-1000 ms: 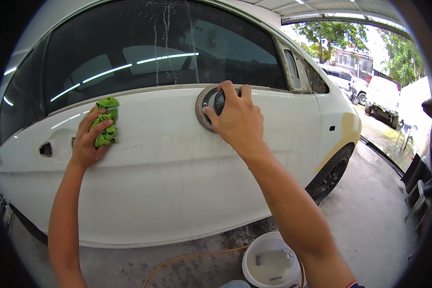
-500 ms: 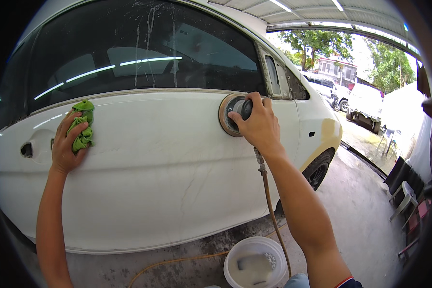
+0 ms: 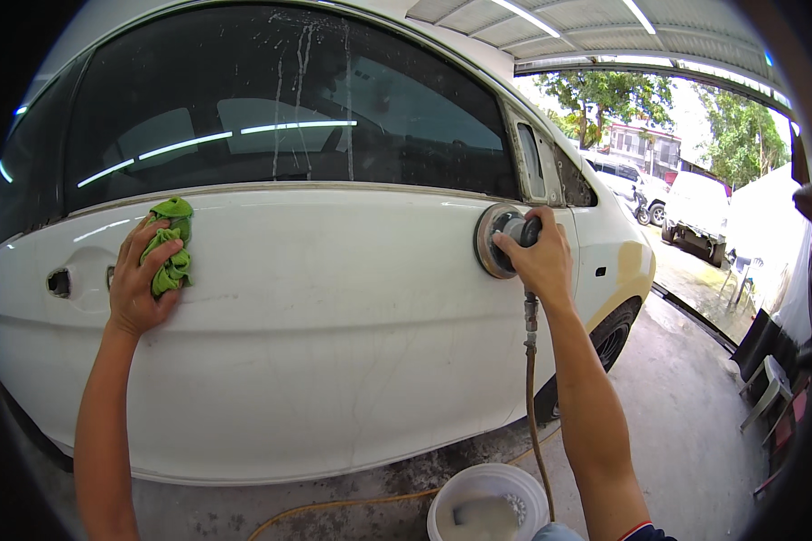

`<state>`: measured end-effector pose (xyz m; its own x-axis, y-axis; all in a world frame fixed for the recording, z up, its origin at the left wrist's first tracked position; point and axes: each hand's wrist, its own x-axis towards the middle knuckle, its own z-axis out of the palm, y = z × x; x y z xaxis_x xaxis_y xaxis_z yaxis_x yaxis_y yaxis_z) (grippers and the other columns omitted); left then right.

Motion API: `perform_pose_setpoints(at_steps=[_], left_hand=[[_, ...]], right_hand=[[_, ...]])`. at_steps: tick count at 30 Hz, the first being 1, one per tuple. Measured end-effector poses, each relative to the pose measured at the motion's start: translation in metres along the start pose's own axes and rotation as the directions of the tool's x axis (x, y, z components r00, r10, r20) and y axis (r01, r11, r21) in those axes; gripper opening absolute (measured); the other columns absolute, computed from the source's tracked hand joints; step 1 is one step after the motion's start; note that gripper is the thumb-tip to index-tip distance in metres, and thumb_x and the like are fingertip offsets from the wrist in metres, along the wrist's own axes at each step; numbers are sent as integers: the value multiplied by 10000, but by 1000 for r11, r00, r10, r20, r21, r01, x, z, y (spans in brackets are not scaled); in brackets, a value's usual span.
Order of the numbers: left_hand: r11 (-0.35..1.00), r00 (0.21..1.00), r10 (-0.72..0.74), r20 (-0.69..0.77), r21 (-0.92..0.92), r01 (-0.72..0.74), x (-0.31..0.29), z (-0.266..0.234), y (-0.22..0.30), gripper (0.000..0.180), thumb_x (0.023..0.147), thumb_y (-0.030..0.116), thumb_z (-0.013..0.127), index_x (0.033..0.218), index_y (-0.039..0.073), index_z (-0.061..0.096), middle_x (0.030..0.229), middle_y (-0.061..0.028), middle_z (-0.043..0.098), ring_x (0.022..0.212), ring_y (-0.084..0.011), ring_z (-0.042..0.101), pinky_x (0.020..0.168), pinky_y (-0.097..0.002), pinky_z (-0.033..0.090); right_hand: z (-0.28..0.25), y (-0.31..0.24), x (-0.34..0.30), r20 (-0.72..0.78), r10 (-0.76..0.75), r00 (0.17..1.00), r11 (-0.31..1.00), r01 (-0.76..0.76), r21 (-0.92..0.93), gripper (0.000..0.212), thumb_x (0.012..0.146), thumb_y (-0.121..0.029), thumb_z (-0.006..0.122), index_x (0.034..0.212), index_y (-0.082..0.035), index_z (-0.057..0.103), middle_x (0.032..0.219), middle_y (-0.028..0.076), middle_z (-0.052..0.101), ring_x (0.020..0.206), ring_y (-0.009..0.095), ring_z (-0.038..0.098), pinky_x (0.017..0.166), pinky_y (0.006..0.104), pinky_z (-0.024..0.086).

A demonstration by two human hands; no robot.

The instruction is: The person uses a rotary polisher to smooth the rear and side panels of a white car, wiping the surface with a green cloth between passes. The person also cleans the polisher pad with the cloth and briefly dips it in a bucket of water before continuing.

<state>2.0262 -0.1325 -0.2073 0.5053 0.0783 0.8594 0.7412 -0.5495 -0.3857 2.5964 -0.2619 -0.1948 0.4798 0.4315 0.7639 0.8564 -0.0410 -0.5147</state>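
Note:
A white car door (image 3: 334, 370) fills the middle of the view, with faint streaks and a dull surface. My right hand (image 3: 543, 257) is closed around the dark head of a round orbital sander (image 3: 496, 240), whose pad rests on the door's upper right, just below the window. A brown air hose (image 3: 530, 388) drops from the sander past my forearm. On the door's left part, my left hand (image 3: 140, 284) grips a crumpled green cloth (image 3: 173, 248) and presses it to the panel, close to the open door-handle hole (image 3: 59, 282).
A white bucket (image 3: 541, 491) of cloudy water stands on the floor below the door, with a dark piece inside. An orange-yellow hose (image 3: 334, 503) runs along the concrete. Chairs (image 3: 767, 388) line the right side. Other vehicles (image 3: 695, 203) are parked outside.
The sander has slid to the right along the door, toward its front edge, in my right hand. My left hand keeps the green cloth at about the same spot. The view has shifted slightly.

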Motion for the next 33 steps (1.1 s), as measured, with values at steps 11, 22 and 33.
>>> perform_pose_setpoints(at_steps=[11, 22, 33], left_hand=[[1000, 1000, -11, -19, -1, 11, -7, 9, -12, 659, 690, 71, 689, 1341, 155, 645, 1484, -178, 582, 1441, -478, 507, 1206, -560, 429], [1000, 999, 5, -53, 17, -4, -10, 10, -13, 636, 696, 60, 678, 1328, 129, 650, 1481, -201, 587, 1416, -481, 526, 1195, -551, 432], [999, 999, -12, -52, 39, 14, -3, 4, 1, 593, 708, 102, 688, 1299, 140, 651, 1449, -170, 592, 1394, -473, 536, 1181, -551, 449]], right_hand=[[26, -153, -33, 221, -481, 848, 873, 486, 37, 609, 857, -414, 883, 1349, -201, 596, 1250, 206, 580, 931, 446, 764, 758, 495, 649], [-3, 69, 41, -72, -237, 969, 971, 235, -36, 606, 848, -409, 889, 1307, -131, 609, 1175, 216, 635, 1053, 443, 699, 923, 527, 563], [7, 54, -7, -134, 39, 990, 999, -43, -32, 645, 810, -420, 877, 1327, -146, 606, 1171, 195, 635, 1067, 402, 685, 967, 518, 534]])
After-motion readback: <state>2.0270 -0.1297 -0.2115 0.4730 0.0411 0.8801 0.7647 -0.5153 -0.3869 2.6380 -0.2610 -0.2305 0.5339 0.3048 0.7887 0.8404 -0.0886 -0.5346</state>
